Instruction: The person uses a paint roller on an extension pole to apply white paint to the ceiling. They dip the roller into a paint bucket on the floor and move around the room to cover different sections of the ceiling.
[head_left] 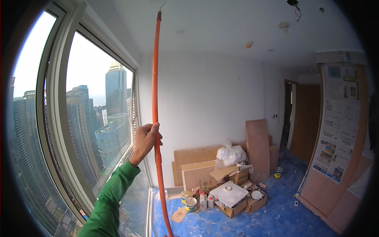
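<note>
A long orange-red pole (155, 75) with a thin bent metal wire (163, 5) at its tip stands nearly upright, reaching from the lower edge toward the white ceiling (221, 23). The left hand (147, 139), below a green sleeve (112, 199), has its fingers wrapped around the pole. Of the right hand (176, 236), only a sliver shows at the lower edge (too little to tell how its fingers stand). Left of the pole is a pale-framed glass window (63, 79); right, beyond it, paint-smeared round cans (191, 205) and brown cardboard boxes (257, 200) sit on blue floor sheeting (252, 225).
</note>
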Motion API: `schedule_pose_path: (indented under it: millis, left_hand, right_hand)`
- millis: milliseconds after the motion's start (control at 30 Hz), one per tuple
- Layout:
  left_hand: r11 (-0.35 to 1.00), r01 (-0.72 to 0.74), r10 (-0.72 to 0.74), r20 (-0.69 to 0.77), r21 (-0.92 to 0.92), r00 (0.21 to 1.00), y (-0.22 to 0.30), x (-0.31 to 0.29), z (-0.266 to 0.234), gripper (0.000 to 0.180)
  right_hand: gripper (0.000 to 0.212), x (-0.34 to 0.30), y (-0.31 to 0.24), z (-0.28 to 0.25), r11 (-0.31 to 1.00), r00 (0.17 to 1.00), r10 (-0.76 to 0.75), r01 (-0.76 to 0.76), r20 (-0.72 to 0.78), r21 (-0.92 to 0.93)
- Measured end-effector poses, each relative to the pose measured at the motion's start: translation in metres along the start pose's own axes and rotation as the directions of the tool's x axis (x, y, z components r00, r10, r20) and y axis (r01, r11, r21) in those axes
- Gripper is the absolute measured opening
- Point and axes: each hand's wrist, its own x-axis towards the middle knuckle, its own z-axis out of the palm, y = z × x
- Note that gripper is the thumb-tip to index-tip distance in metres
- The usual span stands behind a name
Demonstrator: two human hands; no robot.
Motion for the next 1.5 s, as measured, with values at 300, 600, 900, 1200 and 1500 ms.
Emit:
schedule_pose_path:
  millis: [300,600,900,1200,1500]
  left_hand:
    - [0.999,0.03,-0.029,-0.085,0.017,0.996,-0.046,0.093,-0.008,0.045]
    - [0.997,0.062,-0.059,-0.07,0.046,0.996,-0.102,0.181,-0.011,0.044]
    - [0.988,0.144,-0.142,-0.037,0.057,0.989,-0.156,0.273,-0.009,0.036]
    - [0.976,0.213,-0.21,-0.085,0.036,0.974,-0.168,0.313,-0.018,0.028]
    - [0.989,0.146,-0.145,-0.034,0.025,0.989,-0.115,0.217,-0.034,0.032]
  right_hand:
    - [0.042,0.026,-0.086,0.04,0.981,0.983,-0.176,0.171,0.044,0.096]
    - [0.047,0.097,-0.142,0.053,0.956,0.963,-0.256,0.239,0.086,0.167]
    - [0.047,0.167,-0.211,0.061,0.979,0.984,-0.102,0.074,0.147,0.188]
    - [0.061,0.186,-0.264,0.063,0.984,0.973,-0.151,0.132,0.174,0.116]
    - [0.046,0.119,-0.184,0.07,0.951,0.951,-0.305,0.3,0.057,0.081]
